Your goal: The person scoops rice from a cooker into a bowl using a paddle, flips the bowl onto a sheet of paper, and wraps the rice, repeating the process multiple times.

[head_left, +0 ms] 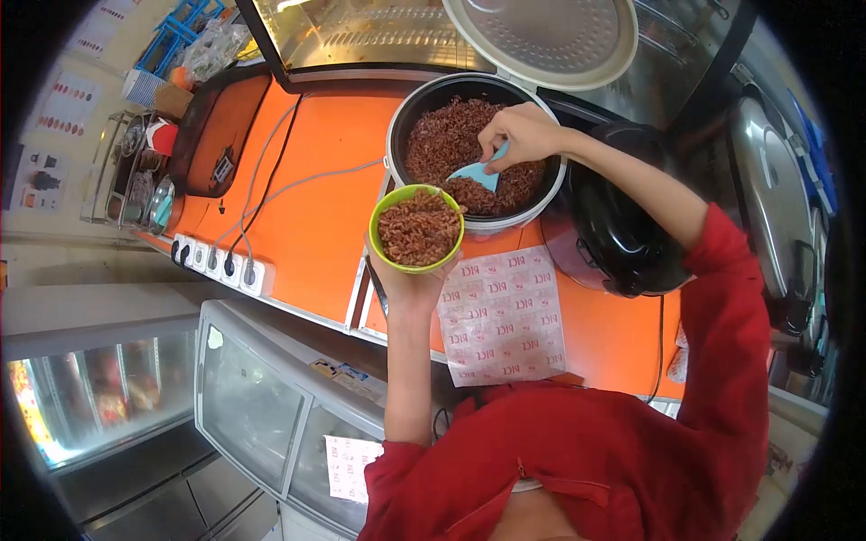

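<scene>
My left hand point(410, 278) is wrapped round a lime-green bowl point(376, 254) heaped with reddish-brown rice point(419, 228). The bowl is held up just in front of a large open rice cooker point(395, 135). Inside the cooker lies a bed of the same cooked rice point(451, 126). My right hand point(523, 135) reaches over the pot and grips a light-blue rice paddle point(475, 171). The paddle's blade points left toward the bowl, with rice on and around it. Part of its handle is hidden by my fingers.
Printed paper point(505, 320) lies on the orange counter point(325, 180) before me. A closed black rice cooker point(622, 216) stands to the right. The open cooker's raised lid point(550, 36) is behind it. Cables run to a power strip point(225, 261) on the left edge, above a glass-topped freezer point(253, 388).
</scene>
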### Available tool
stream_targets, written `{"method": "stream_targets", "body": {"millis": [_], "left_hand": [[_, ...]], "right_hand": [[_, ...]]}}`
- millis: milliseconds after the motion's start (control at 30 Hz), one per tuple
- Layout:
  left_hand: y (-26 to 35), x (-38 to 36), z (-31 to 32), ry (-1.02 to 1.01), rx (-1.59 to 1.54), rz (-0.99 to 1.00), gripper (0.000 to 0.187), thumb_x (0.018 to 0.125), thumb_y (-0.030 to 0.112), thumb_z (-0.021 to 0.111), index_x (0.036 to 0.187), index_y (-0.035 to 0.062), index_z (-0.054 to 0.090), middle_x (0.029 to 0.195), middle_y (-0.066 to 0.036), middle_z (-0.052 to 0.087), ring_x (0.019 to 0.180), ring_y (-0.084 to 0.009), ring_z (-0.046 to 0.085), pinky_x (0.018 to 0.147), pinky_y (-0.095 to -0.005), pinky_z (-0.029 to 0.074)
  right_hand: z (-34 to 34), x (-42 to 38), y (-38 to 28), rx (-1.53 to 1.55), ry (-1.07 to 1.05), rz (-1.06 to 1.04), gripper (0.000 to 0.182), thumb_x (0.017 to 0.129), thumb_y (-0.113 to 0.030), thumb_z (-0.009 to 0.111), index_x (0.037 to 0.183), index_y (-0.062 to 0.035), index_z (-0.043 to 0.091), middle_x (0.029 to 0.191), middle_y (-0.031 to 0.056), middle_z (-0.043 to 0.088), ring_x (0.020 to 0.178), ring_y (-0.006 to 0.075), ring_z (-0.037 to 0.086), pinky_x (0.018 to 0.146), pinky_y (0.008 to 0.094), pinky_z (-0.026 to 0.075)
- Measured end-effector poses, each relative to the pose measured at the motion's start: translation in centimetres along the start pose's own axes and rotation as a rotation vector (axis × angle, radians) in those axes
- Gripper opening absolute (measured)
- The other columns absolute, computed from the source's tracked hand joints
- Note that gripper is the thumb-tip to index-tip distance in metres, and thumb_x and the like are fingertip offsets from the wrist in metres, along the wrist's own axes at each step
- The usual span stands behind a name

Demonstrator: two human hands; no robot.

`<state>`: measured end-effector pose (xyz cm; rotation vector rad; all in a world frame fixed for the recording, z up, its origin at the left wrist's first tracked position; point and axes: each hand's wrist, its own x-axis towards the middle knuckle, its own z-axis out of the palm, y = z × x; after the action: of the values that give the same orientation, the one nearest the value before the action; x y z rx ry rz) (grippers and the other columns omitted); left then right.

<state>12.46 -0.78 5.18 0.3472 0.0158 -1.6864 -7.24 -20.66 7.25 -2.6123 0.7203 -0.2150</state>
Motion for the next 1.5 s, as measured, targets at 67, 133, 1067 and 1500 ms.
{"method": "stream_targets", "body": {"millis": [67, 133, 1067, 1500], "left_hand": [[-0.2, -0.1, 0.6, -0.056, 0.0, 0.002, 0.058, 0.089, 0.053, 0.032, 0.118, 0.0058, 0.051, 0.109, -0.018, 0.06, 0.095, -0.0319, 0.063, 0.064, -0.044, 0.057], [-0.6, 0.0, 1.3, 0.18, 0.215, 0.182, 0.05, 0.09, 0.047, 0.038, 0.115, 0.0054, 0.052, 0.104, -0.017, 0.062, 0.082, -0.028, 0.064, 0.056, -0.0354, 0.054], [-5.2, 11.9, 5.5, 0.175, 0.382, 0.201, 0.062, 0.083, 0.065, 0.033, 0.119, 0.0166, 0.048, 0.107, -0.009, 0.056, 0.083, -0.029, 0.057, 0.067, -0.0318, 0.04], [-5.7, 10.8, 5.1, 0.156, 0.434, 0.091, 0.057, 0.084, 0.06, 0.032, 0.117, 0.0188, 0.051, 0.107, -0.004, 0.058, 0.092, -0.0215, 0.055, 0.066, -0.0327, 0.042]], "right_hand": [[-0.2, 0.7, 1.2, 0.116, -0.134, 0.14, 0.028, 0.064, -0.04, 0.076, 0.08, -0.0181, 0.072, 0.059, -0.003, 0.057, 0.06, 0.014, 0.057, 0.055, 0.0299, 0.04], [-0.6, 0.6, 2.0, 0.187, -0.152, 0.173, 0.026, 0.067, -0.035, 0.077, 0.079, -0.0131, 0.071, 0.057, -0.0042, 0.056, 0.055, 0.0085, 0.051, 0.052, 0.0255, 0.037], [-7.3, -9.5, -9.8, -0.312, 0.725, 0.317, 0.032, 0.085, -0.017, 0.055, 0.116, -0.0219, 0.059, 0.082, 0.0128, 0.063, 0.067, 0.0325, 0.064, 0.058, 0.0429, 0.051], [-4.7, -7.4, -9.4, 0.097, 0.358, 0.287, 0.03, 0.092, -0.018, 0.048, 0.121, -0.0123, 0.056, 0.074, 0.0214, 0.062, 0.07, 0.039, 0.06, 0.063, 0.047, 0.047]]}}
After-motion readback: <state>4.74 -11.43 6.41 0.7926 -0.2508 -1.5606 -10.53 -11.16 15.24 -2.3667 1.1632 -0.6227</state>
